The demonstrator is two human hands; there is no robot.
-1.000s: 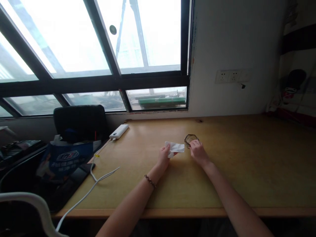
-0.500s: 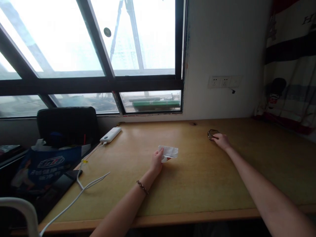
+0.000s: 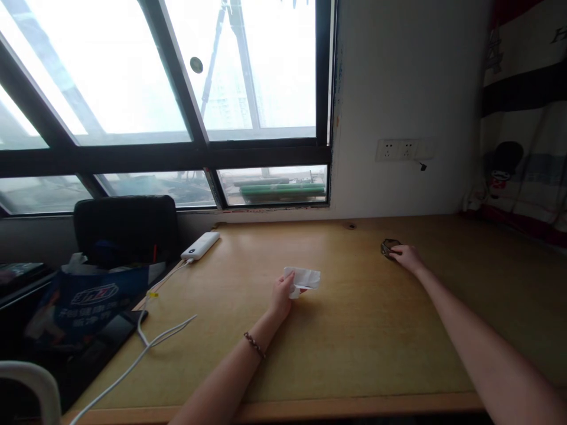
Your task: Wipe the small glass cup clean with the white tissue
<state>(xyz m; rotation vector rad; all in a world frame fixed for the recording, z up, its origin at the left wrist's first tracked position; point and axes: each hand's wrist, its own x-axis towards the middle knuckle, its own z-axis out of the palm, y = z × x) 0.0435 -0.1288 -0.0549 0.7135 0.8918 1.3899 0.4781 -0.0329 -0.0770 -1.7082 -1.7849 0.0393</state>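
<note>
My left hand (image 3: 281, 293) is closed round a folded white tissue (image 3: 305, 277), thumb on top, held above the middle of the wooden table. A braided bracelet (image 3: 254, 345) circles that wrist. Farther right and toward the back, my right hand (image 3: 407, 258) pinches a pair of dark-rimmed glasses (image 3: 388, 247) at the near side. The glasses are at or just above the tabletop; I cannot tell whether they touch it. Their far details are small and dim.
On the wooden table (image 3: 354, 348), a white power bank (image 3: 201, 246) lies at the left edge with a white cable (image 3: 153, 342) trailing from it. A black chair (image 3: 126, 227) holding a blue bag (image 3: 97, 298) stands left. A wall socket (image 3: 397, 150) is behind.
My right hand and the glasses have shifted slightly to the right, and the glasses are turned a little. The left hand keeps the tissue almost in place. The view has tilted slightly.
</note>
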